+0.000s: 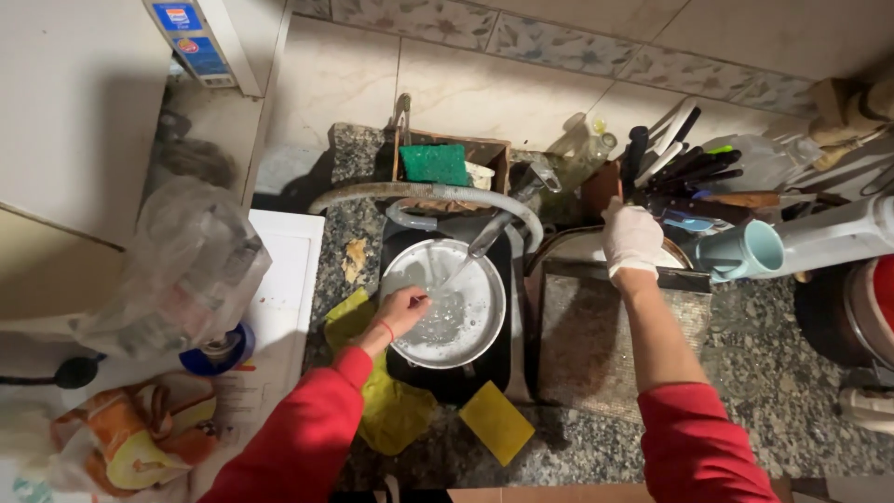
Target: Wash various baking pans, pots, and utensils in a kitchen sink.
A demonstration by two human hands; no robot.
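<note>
Metal pan (456, 307) gripped at rim by left hand (402, 309); right hand (631, 237) open, apart.

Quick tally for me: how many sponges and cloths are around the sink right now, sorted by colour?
Green sponge, in the box behind the sink: 1
Yellow sponge, on the counter in front of the sink: 1
Yellow-green cloth, draped at the sink's left edge: 1
Total: 3
The left hand is in the metal pan, not on any of them.
</note>
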